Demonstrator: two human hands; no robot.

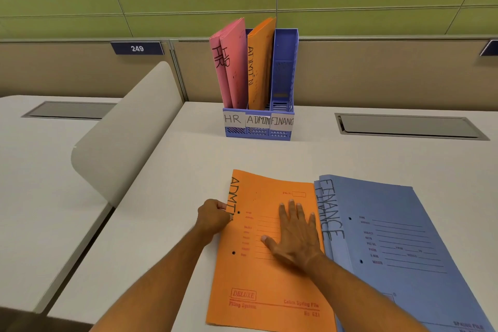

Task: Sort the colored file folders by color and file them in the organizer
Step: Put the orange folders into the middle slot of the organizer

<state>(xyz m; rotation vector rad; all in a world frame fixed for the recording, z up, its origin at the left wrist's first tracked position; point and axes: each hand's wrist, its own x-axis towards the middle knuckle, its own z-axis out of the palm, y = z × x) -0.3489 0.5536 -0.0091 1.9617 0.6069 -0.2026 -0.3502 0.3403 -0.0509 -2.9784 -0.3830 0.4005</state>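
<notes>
An orange folder marked ADMIN [258, 277] lies flat on the desk in front of me. My left hand [213, 217] pinches its left spine edge. My right hand [295, 232] rests flat on its cover, fingers spread. To its right lie two stacked blue FINANCE folders [398, 245]. At the back stands a blue three-slot organizer [284, 73] labelled HR, ADMIN, FINANCE. Two pink HR folders [229, 67] stand in its left slot. One orange ADMIN folder [258, 67] stands in the middle slot. The right slot holds nothing.
A grey curved divider panel [126, 129] rises at the left between this desk and the neighbouring one. Two metal cable hatches [407, 127] [70, 110] sit in the desktops. A beige partition with a sign reading 249 [137, 48] runs behind.
</notes>
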